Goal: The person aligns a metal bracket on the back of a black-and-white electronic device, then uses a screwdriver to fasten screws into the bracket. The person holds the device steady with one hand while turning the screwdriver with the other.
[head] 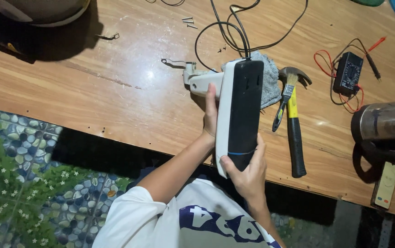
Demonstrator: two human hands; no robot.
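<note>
Upright between both hands stands a long black-and-white appliance body (239,110) above the table (92,92). Left hand (210,115) lies flat against its white side, fingers together; right hand (248,172) grips its lower end, fingers curled around it. Just right lies a hammer (294,124).

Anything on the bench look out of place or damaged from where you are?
A few loose screws lie scattered at the far edge of the wooden table, away from the black-and-white device held up in both hands. The tabletop has a long scratch. A small brush lies across the hammer.
</note>
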